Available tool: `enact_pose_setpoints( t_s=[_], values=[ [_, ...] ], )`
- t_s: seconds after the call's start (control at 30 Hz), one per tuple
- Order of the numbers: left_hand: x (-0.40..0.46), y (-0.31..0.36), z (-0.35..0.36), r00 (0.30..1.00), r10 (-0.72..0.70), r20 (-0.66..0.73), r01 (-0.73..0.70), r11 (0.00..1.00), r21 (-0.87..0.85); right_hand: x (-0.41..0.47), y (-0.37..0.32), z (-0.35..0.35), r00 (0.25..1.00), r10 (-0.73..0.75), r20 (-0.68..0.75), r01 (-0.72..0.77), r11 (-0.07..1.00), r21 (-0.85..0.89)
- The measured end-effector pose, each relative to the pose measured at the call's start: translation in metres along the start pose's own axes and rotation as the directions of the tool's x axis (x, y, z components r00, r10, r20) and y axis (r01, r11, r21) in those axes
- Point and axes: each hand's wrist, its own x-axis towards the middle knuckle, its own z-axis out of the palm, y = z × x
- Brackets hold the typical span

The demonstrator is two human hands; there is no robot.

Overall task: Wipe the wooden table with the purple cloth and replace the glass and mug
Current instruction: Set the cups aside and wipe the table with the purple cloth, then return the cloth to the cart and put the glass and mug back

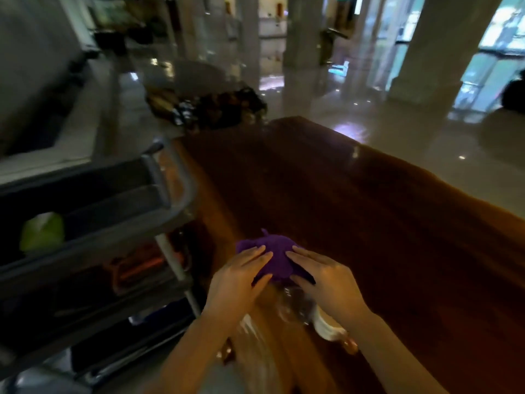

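I could read no writing anywhere — the picture was too blurred. Both hands lay on the purple cloth [274, 255] at about six o'clock on the wooden table [369, 223]: left hand [241, 275] and right hand [324, 275] flat, fingers spread, pressing rather than gripping. Just below them sat a clear glass [295, 307] and a white mug [325, 325] (contents unclear). At nine o'clock a grey cart [170, 211] held something green [42, 231].
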Motion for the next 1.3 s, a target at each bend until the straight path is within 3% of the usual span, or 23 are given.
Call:
enact_pose_setpoints(
  t_s=[0.3, 0.6, 0.87, 1.13, 1.2, 1.3],
  values=[
    [0.013, -0.205, -0.089, 0.953, -0.273, -0.129, 0.282, 0.958, 0.058, 0.197, -0.131, 0.11, 0.926, -0.343, 0.158, 0.324, 0.936, 0.136],
    [0.021, -0.341, -0.095, 0.893, -0.433, -0.122, 0.442, 0.895, 0.056, 0.311, -0.197, 0.206, 0.812, -0.468, 0.348, 0.466, 0.879, 0.096],
    [0.014, -0.38, -0.072, 0.883, -0.466, -0.055, 0.467, 0.884, 0.007, 0.315, -0.202, 0.254, 0.802, -0.405, 0.438, 0.428, 0.902, 0.05],
    [0.007, -0.384, -0.074, 0.825, -0.501, 0.262, 0.444, 0.861, 0.248, 0.299, -0.196, 0.261, 0.823, -0.327, 0.464, 0.373, 0.928, -0.008],
    [0.01, -0.38, -0.08, 0.817, -0.508, 0.272, 0.451, 0.858, 0.247, 0.296, -0.196, 0.254, 0.84, -0.313, 0.444, 0.349, 0.937, -0.001],
    [0.014, -0.364, -0.085, 0.858, -0.478, 0.188, 0.439, 0.873, 0.214, 0.284, -0.19, 0.236, 0.891, -0.286, 0.354, 0.287, 0.957, 0.05]
  ],
)
